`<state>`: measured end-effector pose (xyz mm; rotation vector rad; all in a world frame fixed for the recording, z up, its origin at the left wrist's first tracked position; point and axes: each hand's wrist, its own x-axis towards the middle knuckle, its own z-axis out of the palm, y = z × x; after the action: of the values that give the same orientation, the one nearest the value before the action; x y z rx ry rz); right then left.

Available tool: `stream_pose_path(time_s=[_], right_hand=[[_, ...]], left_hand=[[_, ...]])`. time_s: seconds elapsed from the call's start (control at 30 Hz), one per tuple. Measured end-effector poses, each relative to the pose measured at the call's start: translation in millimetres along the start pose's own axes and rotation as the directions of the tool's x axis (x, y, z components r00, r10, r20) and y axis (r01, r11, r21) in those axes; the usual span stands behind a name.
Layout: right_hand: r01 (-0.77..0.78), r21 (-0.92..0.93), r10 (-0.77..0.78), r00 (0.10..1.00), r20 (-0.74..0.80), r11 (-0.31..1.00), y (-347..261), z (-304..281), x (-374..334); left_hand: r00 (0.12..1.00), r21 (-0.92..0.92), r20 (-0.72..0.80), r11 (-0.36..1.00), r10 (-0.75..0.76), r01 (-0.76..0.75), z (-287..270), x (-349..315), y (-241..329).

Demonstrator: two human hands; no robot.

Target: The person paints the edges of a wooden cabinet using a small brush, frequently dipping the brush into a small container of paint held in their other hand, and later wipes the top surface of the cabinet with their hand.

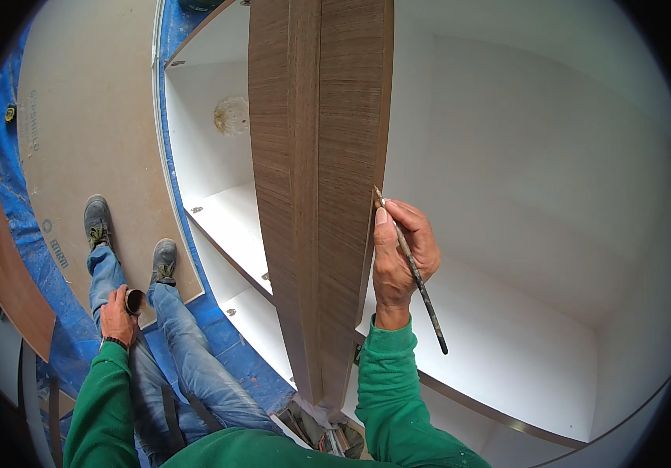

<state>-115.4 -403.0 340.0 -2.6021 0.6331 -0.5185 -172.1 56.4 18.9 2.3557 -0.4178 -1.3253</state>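
Blue sheeting (pixel 214 324) and a big tan board (pixel 101 117) lie on the floor, left of white cabinets (pixel 507 335). Thin brush (pixel 419 281) is in the right hand (pixel 403 249), thumb and fingers pinched together on it near the bristle end. Long axis slants: tip up-left, dark tail down-right past the wrist. Tip sits at the right edge of the brown wood panel (pixel 343 140); touching or just off it, cannot tell. That edge runs lengthwise away from the person, so the brush crosses it at an angle. Right hand is by far the nearer to the edge. Left hand (pixel 117 317) is well apart, across the panel, low by the legs, fingers wrapped round a small cup (pixel 134 301); contents not readable.
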Motion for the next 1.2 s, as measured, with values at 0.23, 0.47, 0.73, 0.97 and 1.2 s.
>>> stream_pose_path(time_s=[0.23,0.47,0.73,0.97,1.2], right_hand=[[-0.009,-0.022,0.009,1.0,0.001,1.0,-2.4,-0.4,0.5],[-0.015,-0.035,0.016,1.0,0.003,0.999,-3.7,-1.0,-1.8],[-0.037,-0.036,0.037,0.999,0.0,0.999,-3.1,-3.7,-8.0],[-0.045,-0.052,0.045,0.999,0.004,0.998,-3.7,-6.8,-14.4],[-0.029,-0.082,0.03,0.999,0.014,0.996,-4.3,-10.8,-21.7]], left_hand=[[0.998,-0.004,-0.04,0.999,0.039,-0.039,4.8,3.8,-6.1],[1.0,-0.007,-0.017,1.0,0.008,-0.008,2.4,6.0,-3.9],[1.0,-0.005,-0.021,1.0,0.008,-0.008,-0.7,7.2,-1.9],[0.999,0.004,-0.041,1.0,0.023,-0.023,4.2,8.4,-8.3],[0.999,-0.002,-0.04,0.999,0.034,-0.034,0.1,8.7,-5.2]])
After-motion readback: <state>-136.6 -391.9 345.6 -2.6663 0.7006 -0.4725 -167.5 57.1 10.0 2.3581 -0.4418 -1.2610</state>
